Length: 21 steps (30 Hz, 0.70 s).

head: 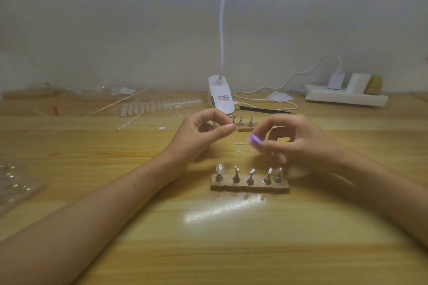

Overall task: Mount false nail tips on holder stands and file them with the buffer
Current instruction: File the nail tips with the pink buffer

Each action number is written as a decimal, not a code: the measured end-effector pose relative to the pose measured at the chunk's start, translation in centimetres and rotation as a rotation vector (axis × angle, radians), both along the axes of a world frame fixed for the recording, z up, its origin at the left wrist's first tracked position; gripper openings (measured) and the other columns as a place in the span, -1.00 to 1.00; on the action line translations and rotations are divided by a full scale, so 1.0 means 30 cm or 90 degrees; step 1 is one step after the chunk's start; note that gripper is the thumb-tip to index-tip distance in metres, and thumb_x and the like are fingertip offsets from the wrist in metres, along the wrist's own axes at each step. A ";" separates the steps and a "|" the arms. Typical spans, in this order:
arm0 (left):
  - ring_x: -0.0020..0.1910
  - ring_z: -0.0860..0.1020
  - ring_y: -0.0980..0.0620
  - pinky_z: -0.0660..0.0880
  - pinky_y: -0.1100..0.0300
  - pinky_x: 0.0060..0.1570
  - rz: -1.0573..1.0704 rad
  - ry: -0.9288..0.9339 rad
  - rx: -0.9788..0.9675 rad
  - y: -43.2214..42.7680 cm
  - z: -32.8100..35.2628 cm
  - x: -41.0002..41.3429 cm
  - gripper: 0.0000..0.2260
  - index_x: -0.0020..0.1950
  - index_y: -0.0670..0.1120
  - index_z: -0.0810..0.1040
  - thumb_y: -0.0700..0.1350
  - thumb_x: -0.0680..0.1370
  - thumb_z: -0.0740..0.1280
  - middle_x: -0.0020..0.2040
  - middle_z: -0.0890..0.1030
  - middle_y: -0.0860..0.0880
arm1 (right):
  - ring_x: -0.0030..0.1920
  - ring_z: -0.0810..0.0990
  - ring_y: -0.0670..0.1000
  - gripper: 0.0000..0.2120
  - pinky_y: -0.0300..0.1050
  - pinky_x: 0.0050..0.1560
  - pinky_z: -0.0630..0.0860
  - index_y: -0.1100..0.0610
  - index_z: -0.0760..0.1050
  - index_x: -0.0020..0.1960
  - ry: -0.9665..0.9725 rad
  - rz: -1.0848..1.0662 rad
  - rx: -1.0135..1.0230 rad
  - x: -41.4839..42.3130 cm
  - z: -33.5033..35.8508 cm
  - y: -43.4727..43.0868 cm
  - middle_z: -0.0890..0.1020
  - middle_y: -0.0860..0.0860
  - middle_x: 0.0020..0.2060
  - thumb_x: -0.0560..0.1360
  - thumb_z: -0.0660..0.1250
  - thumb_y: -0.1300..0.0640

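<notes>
A tan base (250,187) on the wooden table carries several metal holder stands; the leftmost stand bears a clear nail tip (220,168). My left hand (203,134) hovers behind it, thumb and fingers pinched together on something too small to make out. My right hand (298,139) holds a purple buffer (254,141), blurred, just right of the left hand's fingertips. A short strip of clear nail tips (242,146) lies on the table under the buffer. A second base with stands (245,122) sits farther back.
A long rack of white nail tips (159,105) and clear packaging lie at the back left. A white clip lamp (220,95) stands behind the hands, its cable running to a power strip (345,97) at the back right. A black file (264,110) lies near the lamp.
</notes>
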<state>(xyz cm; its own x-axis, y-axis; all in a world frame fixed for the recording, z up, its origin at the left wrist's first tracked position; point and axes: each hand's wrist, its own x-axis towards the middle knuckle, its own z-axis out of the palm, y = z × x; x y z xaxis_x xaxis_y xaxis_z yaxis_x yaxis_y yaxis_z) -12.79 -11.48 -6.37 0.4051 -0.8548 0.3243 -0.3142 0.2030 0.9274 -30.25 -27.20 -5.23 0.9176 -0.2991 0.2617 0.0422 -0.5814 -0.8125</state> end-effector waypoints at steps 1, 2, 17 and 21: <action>-0.32 0.36 0.04 0.29 0.40 -0.41 -0.005 -0.002 -0.002 -0.001 0.000 0.000 -0.90 -0.20 0.03 0.58 -0.07 0.50 0.45 -0.29 0.56 0.15 | -0.27 0.65 -0.03 -0.72 -0.18 -0.34 0.57 -0.02 0.63 0.05 -0.022 -0.022 0.101 0.004 -0.006 0.012 0.67 0.00 -0.15 0.41 0.53 -0.10; -0.35 0.36 0.09 0.30 0.42 -0.41 -0.010 -0.005 -0.007 -0.002 0.000 0.000 -0.90 -0.20 0.03 0.58 -0.08 0.51 0.45 -0.29 0.56 0.17 | -0.21 0.69 0.04 -0.71 -0.13 -0.31 0.60 0.00 0.60 0.12 -0.031 -0.028 0.186 0.011 -0.014 0.026 0.67 0.04 -0.12 0.44 0.52 -0.03; -0.20 0.48 0.20 0.41 0.33 -0.12 -0.035 -0.133 -0.032 -0.008 -0.005 -0.007 -0.87 -0.15 -0.05 0.55 -0.25 0.55 0.38 -0.13 0.58 0.00 | -0.02 0.73 0.24 -0.71 -0.09 -0.14 0.67 0.27 0.45 0.05 -0.074 -0.028 0.420 0.061 -0.053 0.108 0.71 0.23 -0.03 0.44 0.43 0.16; -0.17 0.48 0.17 0.42 0.30 -0.09 -0.024 -0.130 -0.040 -0.007 -0.007 -0.004 -0.89 -0.14 -0.08 0.55 -0.25 0.55 0.39 -0.11 0.57 -0.02 | 0.00 0.72 0.24 -0.72 -0.11 -0.14 0.66 0.27 0.43 0.04 -0.081 -0.039 0.426 0.058 -0.052 0.102 0.71 0.22 -0.04 0.43 0.43 0.18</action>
<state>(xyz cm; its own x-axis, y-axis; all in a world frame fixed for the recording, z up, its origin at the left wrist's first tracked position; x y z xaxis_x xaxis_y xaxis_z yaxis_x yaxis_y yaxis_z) -12.90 -11.69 -6.56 0.2940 -0.8434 0.4498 -0.4856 0.2735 0.8303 -28.52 -24.13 -6.79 0.8680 -0.4848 0.1073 0.1449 0.0406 -0.9886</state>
